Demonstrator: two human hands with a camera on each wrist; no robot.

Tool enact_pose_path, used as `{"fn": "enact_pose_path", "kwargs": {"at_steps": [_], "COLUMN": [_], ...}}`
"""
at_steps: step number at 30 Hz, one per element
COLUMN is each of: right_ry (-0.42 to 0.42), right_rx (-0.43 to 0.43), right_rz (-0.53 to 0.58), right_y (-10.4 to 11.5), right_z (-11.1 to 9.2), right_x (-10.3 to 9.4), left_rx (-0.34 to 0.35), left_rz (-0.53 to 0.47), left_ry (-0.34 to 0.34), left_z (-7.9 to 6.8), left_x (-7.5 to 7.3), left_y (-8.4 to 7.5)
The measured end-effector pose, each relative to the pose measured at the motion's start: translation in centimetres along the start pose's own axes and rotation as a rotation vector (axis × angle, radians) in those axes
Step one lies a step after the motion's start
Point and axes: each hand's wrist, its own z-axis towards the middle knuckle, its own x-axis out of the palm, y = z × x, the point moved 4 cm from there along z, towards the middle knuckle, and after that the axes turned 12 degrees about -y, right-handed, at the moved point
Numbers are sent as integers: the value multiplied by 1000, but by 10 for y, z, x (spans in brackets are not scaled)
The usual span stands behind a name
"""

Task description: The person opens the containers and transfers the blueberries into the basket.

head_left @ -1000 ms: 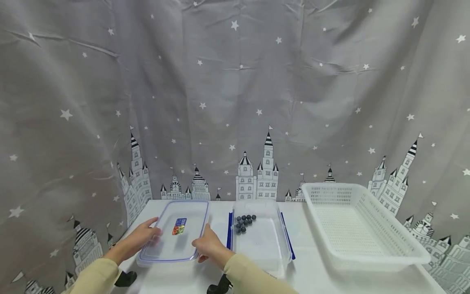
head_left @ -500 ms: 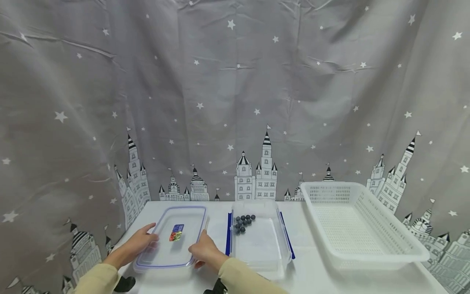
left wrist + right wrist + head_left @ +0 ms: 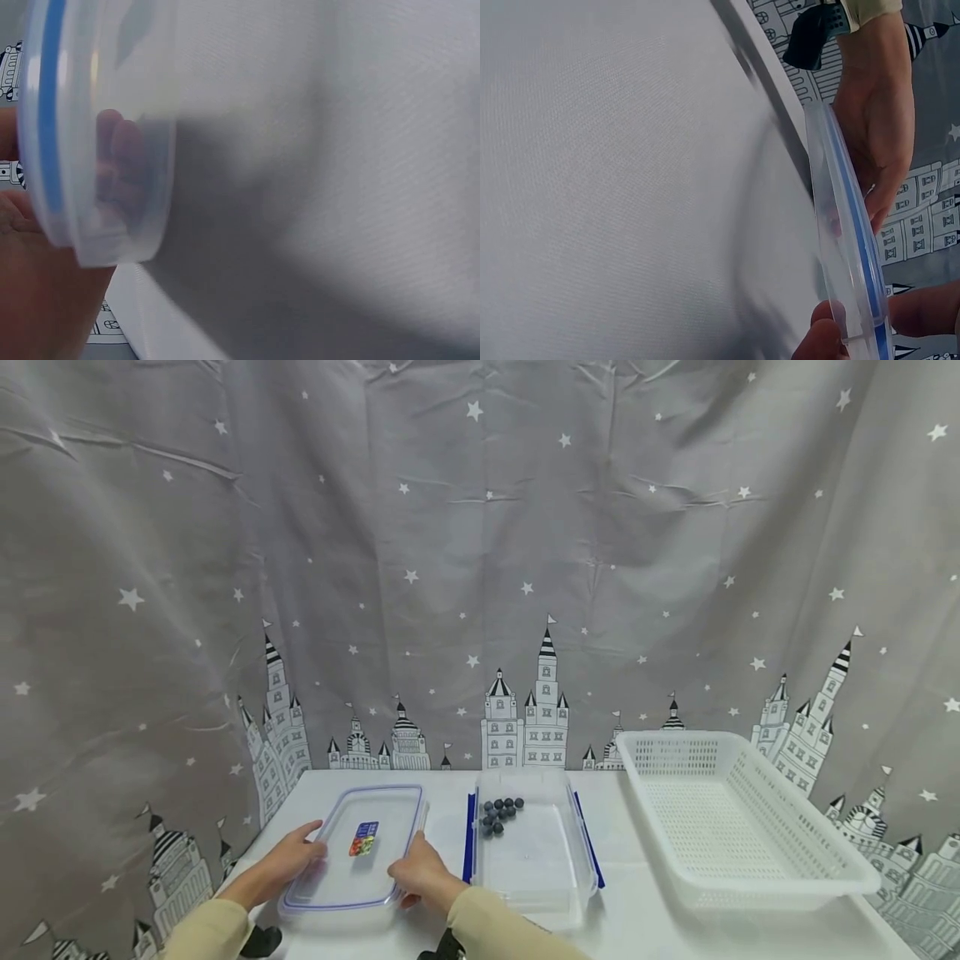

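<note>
A clear plastic lid [image 3: 390, 827] with a blue seal round its rim and a colourful sticker is held at the left of the white table, its shadow falling on the tabletop in both wrist views. My left hand [image 3: 291, 857] grips its left edge, with fingers showing through the plastic underneath in the left wrist view. At the right edge, my right hand [image 3: 424, 868] pinches the lid between thumb and fingers. Just right of that hand stands a clear plastic box [image 3: 536, 877] with blue side strips. Several dark blueberries [image 3: 498, 816] sit in its far left part.
A white perforated plastic basket [image 3: 750, 885] stands at the right of the white table [image 3: 630, 835]. Behind the table hangs a grey curtain [image 3: 450, 527] with stars and castles. Black wrist gear [image 3: 261, 942] shows below the left sleeve.
Both hands have brought the lid slightly down and toward the near side, keeping hold of its two edges. Box, blueberries and basket stay where they were.
</note>
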Motion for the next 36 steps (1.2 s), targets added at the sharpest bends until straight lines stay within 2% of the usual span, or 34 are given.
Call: {"fn": "enact_pose_path", "kwargs": {"at_steps": [7, 13, 19, 21, 28, 34, 36], "right_ry": [-12, -11, -2, 1, -16, -5, -3], "right_rx": [-19, -19, -31, -36, -44, -43, -42], "right_rz": [-13, -17, -13, -11, -13, -18, -18], "right_y": [-5, -7, -8, -10, -10, -9, -9], "right_z": [3, 3, 2, 2, 4, 3, 2], "right_x": [1, 1, 0, 1, 2, 3, 3], "left_rx": [-27, -30, -18, -24, 32, 17, 47], "left_rz": [-37, 15, 23, 52, 253, 293, 309], "left_ry": [3, 11, 1, -5, -29, -40, -45], "left_z": [1, 1, -2, -3, -1, -3, -4], "left_x": [4, 5, 5, 4, 0, 0, 0], "left_y": [4, 4, 0, 0, -5, -5, -5]}}
